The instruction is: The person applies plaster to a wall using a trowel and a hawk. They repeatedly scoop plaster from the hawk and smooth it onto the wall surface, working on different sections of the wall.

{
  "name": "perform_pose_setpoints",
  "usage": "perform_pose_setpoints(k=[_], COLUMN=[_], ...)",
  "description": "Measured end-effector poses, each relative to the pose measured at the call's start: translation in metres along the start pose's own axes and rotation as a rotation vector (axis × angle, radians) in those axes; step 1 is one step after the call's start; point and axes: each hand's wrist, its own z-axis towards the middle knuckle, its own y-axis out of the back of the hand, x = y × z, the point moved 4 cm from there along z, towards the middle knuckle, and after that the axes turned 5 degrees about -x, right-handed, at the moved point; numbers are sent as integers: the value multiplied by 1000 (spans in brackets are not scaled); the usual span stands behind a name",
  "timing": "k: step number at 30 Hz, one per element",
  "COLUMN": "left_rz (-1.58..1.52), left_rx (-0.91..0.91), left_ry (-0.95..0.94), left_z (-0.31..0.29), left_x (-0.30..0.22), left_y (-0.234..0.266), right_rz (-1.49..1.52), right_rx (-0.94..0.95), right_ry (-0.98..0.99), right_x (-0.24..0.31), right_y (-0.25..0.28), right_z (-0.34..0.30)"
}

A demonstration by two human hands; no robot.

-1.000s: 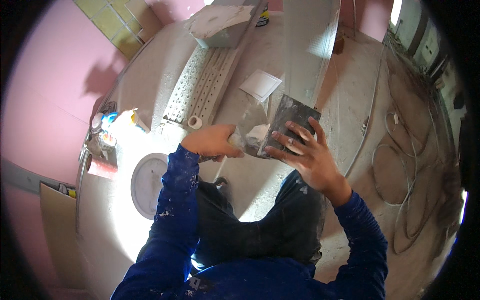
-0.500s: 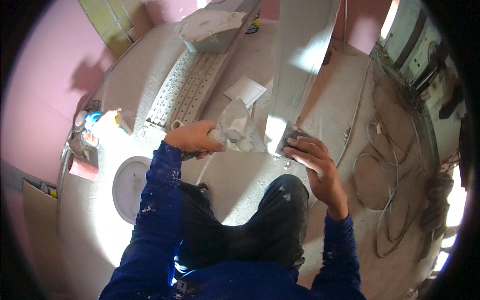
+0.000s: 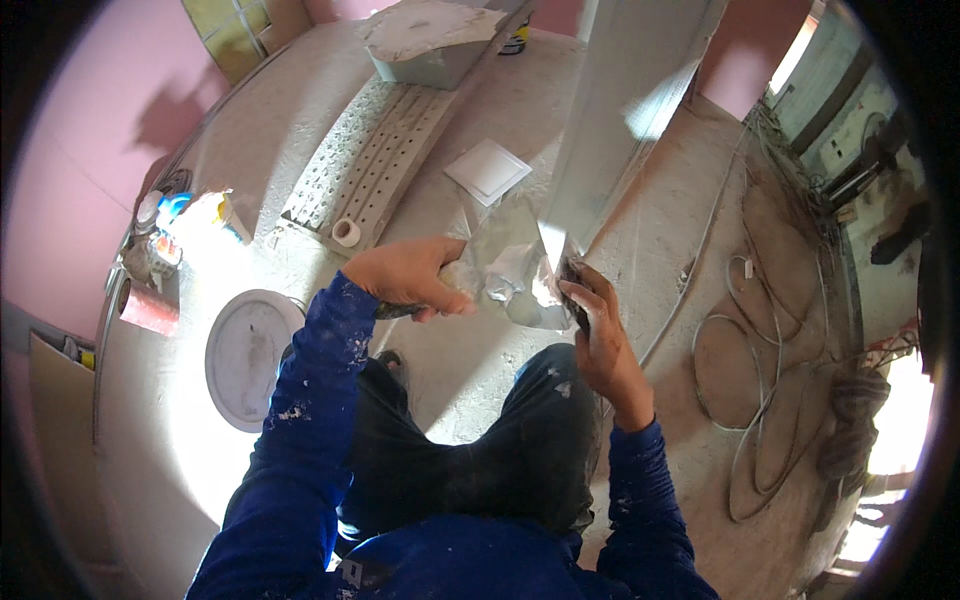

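Note:
My left hand is closed around the handle of a broad putty knife, its blade pointing right. A lump of whitish filler lies on that blade. My right hand grips a small flat dark scraper, turned almost edge-on at the blade's right end. Scraper and knife appear to meet there, beside a smear of filler. Just beyond both hands rises a long grey board or column, its near end narrowing toward the scraper.
A perforated metal plank with a tape roll lies ahead, a box-like block at its far end. A white square panel rests nearby. Left are a round lid and a red cylinder; cables coil right.
My right hand has brought the scraper left and turned it edge-on against the putty knife's blade. My left hand has shifted slightly right. The view has moved a little.

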Motion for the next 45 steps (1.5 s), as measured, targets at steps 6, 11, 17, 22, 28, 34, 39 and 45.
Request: perform_pose_setpoints(k=[6,11,17,22,28,34,39,45], left_rz=[8,112,175,223,-186,-307,-298,-264], left_rx=[-115,-220,-272,-337,-786,-842,-782,-740], left_ry=[-17,73,76,77,-184,-236,-203,-163], left_z=[2,6,4,6,-33,-23,-13,-8], left_x=[11,10,1,5,10,36,43,45], left_y=[7,4,-1,6,67,90,93,94], right_rz=[-472,-665,-658,-572,467,1496,1509,1086], right_rx=[-24,70,94,89,-216,-864,-1105,-1122], right_ry=[58,161,137,133,-568,-874,-686,-947], right_x=[17,50,53,39,-40,-110,-99,-93], right_y=[46,45,19,16,2,-99,-119,-112], right_z=[11,22,30,19,-13,-6,38,90])
